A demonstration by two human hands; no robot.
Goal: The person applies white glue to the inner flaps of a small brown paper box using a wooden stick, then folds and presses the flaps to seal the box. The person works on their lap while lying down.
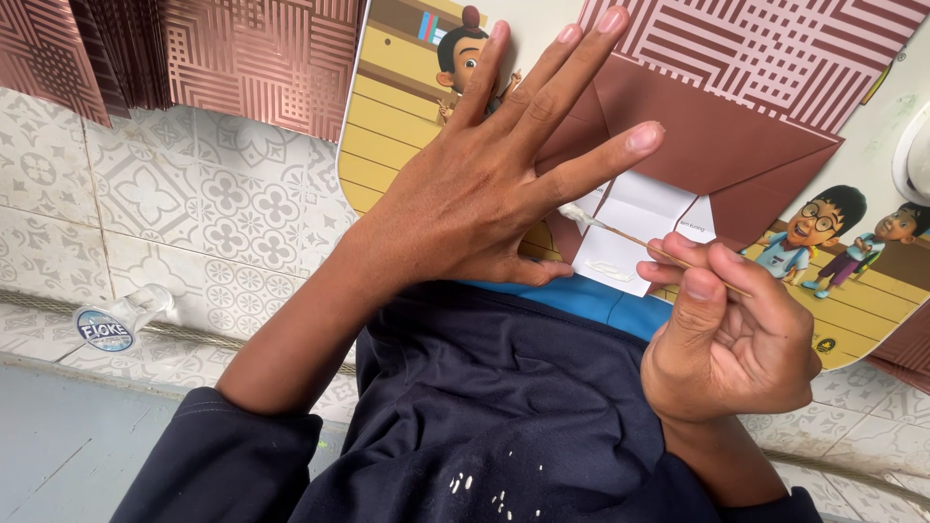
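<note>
Left hand [484,184] splayed flat, pinning brown paper envelope [707,136] steady on cartoon board [407,107]; right hand [727,339] pinches glue-tipped stick [620,232] at flap.

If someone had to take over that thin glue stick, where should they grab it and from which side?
Grip the thin stick on its bare middle, coming from above. Its white, glue-coated tip lies over the brown paper envelope, next to the left hand, so that end is probably messy. The far end is pinched in the right hand, which leaves only the short clean stretch between them.
</note>
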